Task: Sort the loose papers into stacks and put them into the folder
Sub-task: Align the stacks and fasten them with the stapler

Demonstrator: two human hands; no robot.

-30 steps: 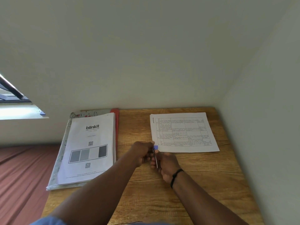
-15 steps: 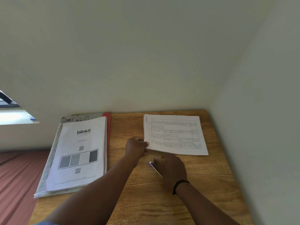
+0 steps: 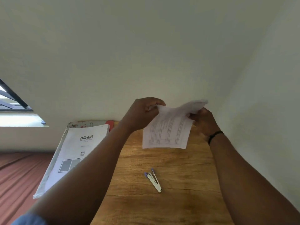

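A printed sheet with tables [image 3: 167, 132] hangs in the air above the far part of the wooden table [image 3: 162, 208]. My left hand [image 3: 142, 111] pinches its upper left corner. My right hand [image 3: 203, 120] grips its upper right edge, which curls over. On the table's left lies a stack of white papers topped by a "blinkit" page [image 3: 81, 146], resting on a patterned folder [image 3: 53, 161] with a red edge at the back. My left forearm crosses over the stack's right side.
A small metal clip tool with purple tips [image 3: 153, 180] lies on the table, below the lifted sheet. White walls close in behind and on the right. A reddish-brown bedcover [image 3: 19, 179] sits left of the table, under a window [image 3: 11, 101].
The tabled sheet lay flat on the table; both hands have since lifted it up. My right hand has let go of the metal clip tool, which now lies on the table.
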